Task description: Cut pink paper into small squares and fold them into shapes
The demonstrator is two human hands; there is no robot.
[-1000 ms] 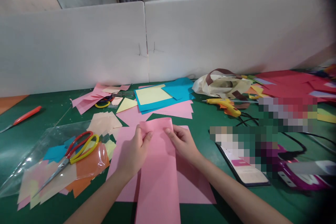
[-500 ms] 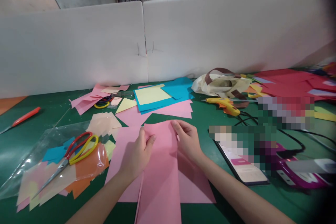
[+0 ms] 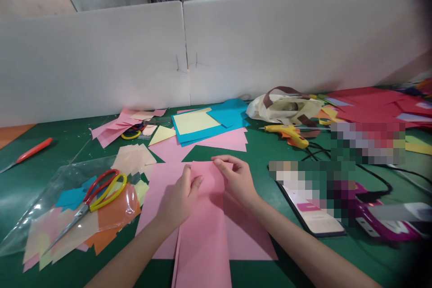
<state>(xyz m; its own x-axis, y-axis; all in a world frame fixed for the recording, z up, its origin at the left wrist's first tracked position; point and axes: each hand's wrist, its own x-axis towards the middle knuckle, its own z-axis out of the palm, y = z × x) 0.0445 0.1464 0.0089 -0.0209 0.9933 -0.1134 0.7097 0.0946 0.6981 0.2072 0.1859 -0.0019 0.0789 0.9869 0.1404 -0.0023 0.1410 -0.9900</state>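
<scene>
A folded strip of pink paper [image 3: 205, 234] runs from the bottom edge up to both hands, its far end raised. My left hand [image 3: 180, 200] pinches the far left edge, thumb on top. My right hand [image 3: 236, 177] grips the far right corner between thumb and fingers. Beneath the strip, a wider pink sheet [image 3: 249, 238] lies flat on the green table. Left of my left arm, red-and-yellow-handled scissors [image 3: 92, 200] rest on a clear plastic bag [image 3: 126, 202] with coloured paper pieces.
Blue and cream sheets [image 3: 197, 123] lie farther back. A yellow glue gun [image 3: 286, 135], a phone [image 3: 313, 211] and a purple power strip [image 3: 378, 225] with cables are on the right. An orange-handled knife [image 3: 33, 149] lies far left. A white partition [image 3: 101, 63] closes off the back.
The far end of the pink strip has dropped slightly and its right corner has shifted. My right hand has moved a little left; my left hand keeps its pinch.
</scene>
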